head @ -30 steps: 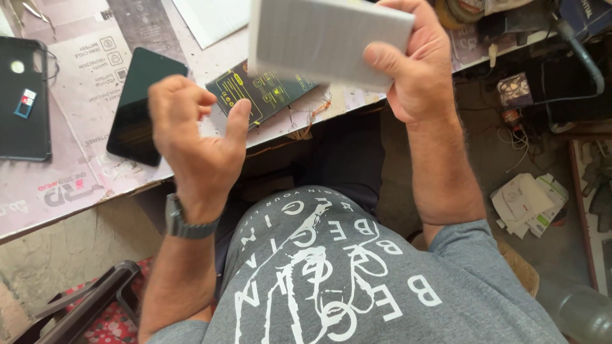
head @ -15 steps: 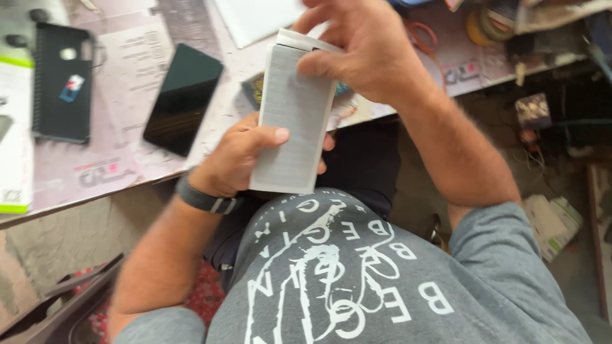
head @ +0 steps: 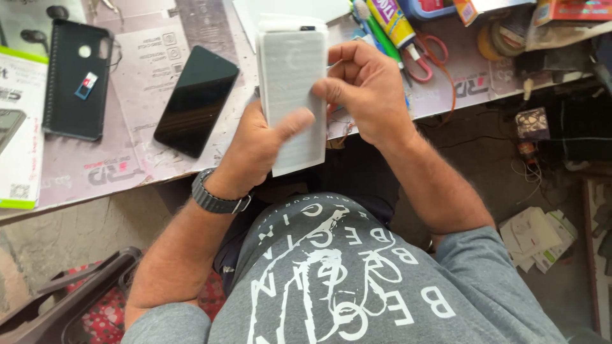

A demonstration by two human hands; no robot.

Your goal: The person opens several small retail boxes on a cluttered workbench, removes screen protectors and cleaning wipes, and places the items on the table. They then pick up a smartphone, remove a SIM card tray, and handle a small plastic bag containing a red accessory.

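Flat white rectangular packet [head: 290, 89] gripped upright by both hands; left hand [head: 258, 150] closed beneath, right hand [head: 366, 89] pinching its edge above counter [head: 146, 95].

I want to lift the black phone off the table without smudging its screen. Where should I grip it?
Pinch the phone by its two long edges, coming from above: it lies flat, screen up, angled, with bare table beside both edges.

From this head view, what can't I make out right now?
- Back of the flat white packet: faces away; left hand and right hand cover its edges.
- Packet's top end: merges with white paper behind.
- Scissors: blades hidden behind the right hand.
- Green-edged box: cut by the left edge.
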